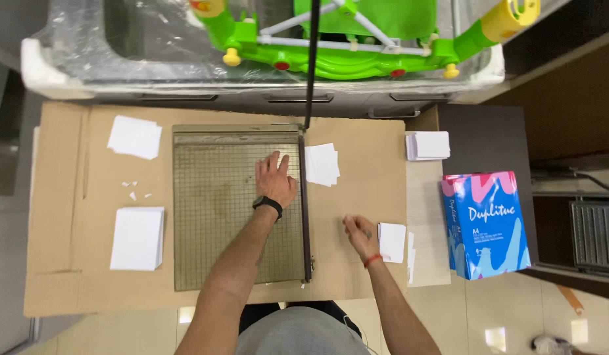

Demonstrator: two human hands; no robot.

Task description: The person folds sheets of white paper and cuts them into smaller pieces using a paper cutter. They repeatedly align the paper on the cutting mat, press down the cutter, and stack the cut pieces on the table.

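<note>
Head view: your left hand [275, 179] lies flat, fingers spread, on the paper cutter [239, 207] bed; your right hand [361, 235], loosely open and empty, reaches toward the small paper stack [392, 242] just beside it. Judging so, feeding a sheet comes next.

bright, even light from above; soft shadows under the arms. glare spots on the near floor tiles [495, 336] and far plastic wrap [87, 46]. sharp overall.
</note>
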